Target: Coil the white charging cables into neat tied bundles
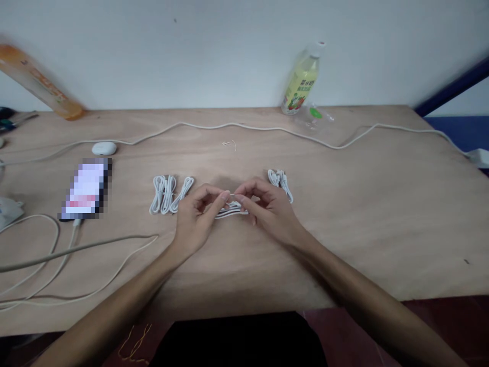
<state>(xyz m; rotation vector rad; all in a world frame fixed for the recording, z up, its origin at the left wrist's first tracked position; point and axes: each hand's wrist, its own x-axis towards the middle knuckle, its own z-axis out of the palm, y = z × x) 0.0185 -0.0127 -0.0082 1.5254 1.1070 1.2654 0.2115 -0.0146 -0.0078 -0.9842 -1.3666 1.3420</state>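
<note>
Both hands meet over the middle of the table. My left hand (pixel 196 214) is closed, thumb and forefinger pinching one end of a thin white tie (pixel 233 195). The other end is pinched by my right hand (pixel 269 209), its fingers curled. Just below the fingertips a white cable bundle (pixel 231 212) shows in part; the hands cover its ends. Left of my left hand lie several coiled white cables (pixel 163 194). Beyond my right hand rest more coiled white cables (pixel 280 183), partly hidden by it.
Small white tie pieces (pixel 229 145) lie ahead. A long white cord (pixel 237 125) crosses the table's back, near a yellow-green bottle (pixel 301 81) and clear plastic packaging (pixel 315 117). At left are a phone (pixel 86 188), a white case (pixel 104 148), an orange bottle (pixel 42 84) and loose cables (pixel 76 250).
</note>
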